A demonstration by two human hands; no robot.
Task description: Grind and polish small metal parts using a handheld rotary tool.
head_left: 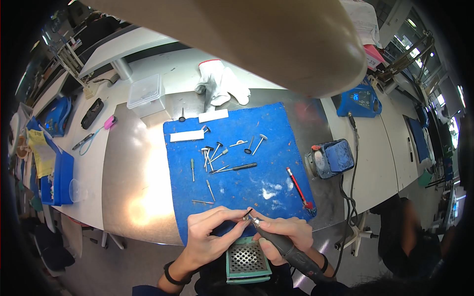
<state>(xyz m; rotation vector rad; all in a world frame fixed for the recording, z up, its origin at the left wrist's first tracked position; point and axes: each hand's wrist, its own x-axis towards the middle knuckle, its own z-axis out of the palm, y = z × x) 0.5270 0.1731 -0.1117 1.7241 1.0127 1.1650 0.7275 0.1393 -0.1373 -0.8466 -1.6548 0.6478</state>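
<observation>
My right hand (291,234) is wrapped round a dark rotary tool handpiece (280,244), its metal nose pointing up and left. At its tip shows a small dark disc (248,213). My left hand (216,236) is closed in a pinch right beside that tip, and its fingers mostly hide the small thing in them. Below both hands is a perforated metal plate in a green frame (228,264). Ahead on a blue cloth (227,192) lie several shanked tool bits (208,155), a slim black-handled tool (244,166) and a red brush (296,183).
A blue control unit (359,101) with a lit display stands at the back right, its black cable (353,163) hanging down. A blue-topped container (333,159) sits beside the cloth. White gloves (217,84) and a clear plastic box (147,96) lie behind. A large beige lamp-like form (256,39) hangs overhead.
</observation>
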